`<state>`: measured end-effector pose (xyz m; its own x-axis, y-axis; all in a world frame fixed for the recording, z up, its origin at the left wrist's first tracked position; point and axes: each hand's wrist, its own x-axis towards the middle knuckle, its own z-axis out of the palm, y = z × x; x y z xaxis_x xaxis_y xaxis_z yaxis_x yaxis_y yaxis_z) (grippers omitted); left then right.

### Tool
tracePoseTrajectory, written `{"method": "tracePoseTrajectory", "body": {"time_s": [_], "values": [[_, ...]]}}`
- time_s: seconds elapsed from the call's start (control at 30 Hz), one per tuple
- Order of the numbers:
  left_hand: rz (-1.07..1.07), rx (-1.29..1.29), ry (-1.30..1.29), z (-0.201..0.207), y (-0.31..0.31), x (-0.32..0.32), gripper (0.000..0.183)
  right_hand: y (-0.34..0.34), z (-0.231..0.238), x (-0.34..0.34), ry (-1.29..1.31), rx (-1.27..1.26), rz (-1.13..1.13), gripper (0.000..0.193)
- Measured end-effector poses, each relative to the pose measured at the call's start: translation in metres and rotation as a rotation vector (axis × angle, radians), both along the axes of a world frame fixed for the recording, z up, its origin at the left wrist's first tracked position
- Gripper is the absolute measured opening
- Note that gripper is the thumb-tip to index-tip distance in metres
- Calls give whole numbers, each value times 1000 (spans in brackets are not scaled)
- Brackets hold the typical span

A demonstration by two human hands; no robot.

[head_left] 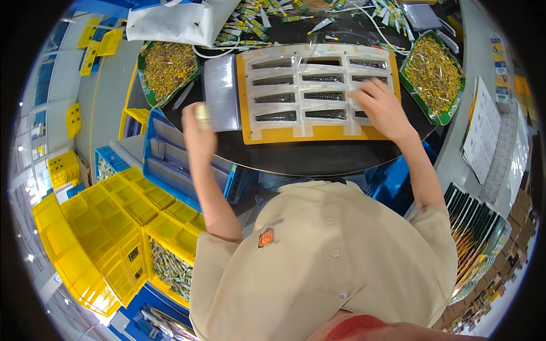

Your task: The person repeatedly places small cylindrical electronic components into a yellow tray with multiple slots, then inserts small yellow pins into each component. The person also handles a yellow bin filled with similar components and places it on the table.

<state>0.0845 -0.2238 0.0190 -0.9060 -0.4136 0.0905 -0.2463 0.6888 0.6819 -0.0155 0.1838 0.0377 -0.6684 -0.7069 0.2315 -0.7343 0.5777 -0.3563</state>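
Note:
An orange board (284, 135) lies on the dark round table (318, 159), topped by a clear slotted template (318, 85) with dark strips in its rows of slots. My right hand (380, 105) rests on the template's right side, fingers spread over the slots. My left hand (199, 122) is at the board's left, gripping the edge of a stack of clear plastic sheets (220, 91) with a small round pale object at the fingers.
Two green trays of small yellow parts sit at the left (166, 67) and right (433, 74). Small tubes (256, 23) lie scattered at the back beside a white bag (176, 23). Blue bins (170, 159) and yellow crates (108, 227) stand at my left; stacked cards (475, 221) at my right.

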Motion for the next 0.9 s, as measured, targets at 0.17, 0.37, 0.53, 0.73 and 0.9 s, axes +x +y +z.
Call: {"method": "tracePoseTrajectory", "body": {"time_s": [0.17,0.37,0.53,0.73,0.9], "values": [[266,-412,-371,-75,-79,-36,41,-81,-38,-77,463,-39,61,31],[194,-316,-203,-91,-54,-41,48,-81,-57,-80,216,76,6,11],[-77,-230,318,-49,-9,-82,27,-61,-44,-83,-38,-164,12,13],[-493,-476,343,-48,48,-213,28,-61,-67,-195,202,42,-169,20],[-685,-706,24,-50,35,-260,25,-56,-63,-204,121,48,-52,21]]}}
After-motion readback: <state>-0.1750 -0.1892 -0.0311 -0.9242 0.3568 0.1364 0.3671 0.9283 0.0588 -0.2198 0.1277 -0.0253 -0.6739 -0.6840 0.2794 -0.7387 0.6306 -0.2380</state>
